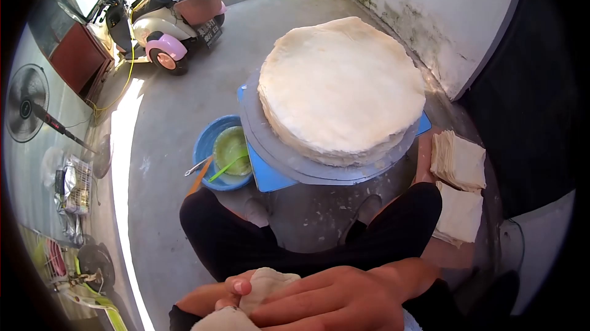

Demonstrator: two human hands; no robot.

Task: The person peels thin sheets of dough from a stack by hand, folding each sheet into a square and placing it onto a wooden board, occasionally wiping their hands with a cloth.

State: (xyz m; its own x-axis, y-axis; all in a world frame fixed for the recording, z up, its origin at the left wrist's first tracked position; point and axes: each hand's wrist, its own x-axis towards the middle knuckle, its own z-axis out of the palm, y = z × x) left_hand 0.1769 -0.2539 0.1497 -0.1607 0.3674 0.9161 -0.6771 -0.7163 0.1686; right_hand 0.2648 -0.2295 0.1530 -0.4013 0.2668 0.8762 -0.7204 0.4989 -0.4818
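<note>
At the bottom edge, a piece of pale dough (268, 284) is pressed between my two hands. My left hand (215, 297) lies under and around it, with the thumb bent on its near side. My right hand (344, 299) rests over the dough, fingers close together and laid across it. Part of the dough is hidden under those fingers. Beyond my knees a thick round stack of pale dough sheets (344, 85) sits on a grey round board (252, 125), which rests on a blue stand (267, 174).
Left of the stand are a blue basin (204, 140), a green bowl (230, 141) and a green spoon (228, 168). Two piles of folded sheets (458, 160) lie at right. A fan (27, 106) stands left, and a scooter (160, 30) is parked at back.
</note>
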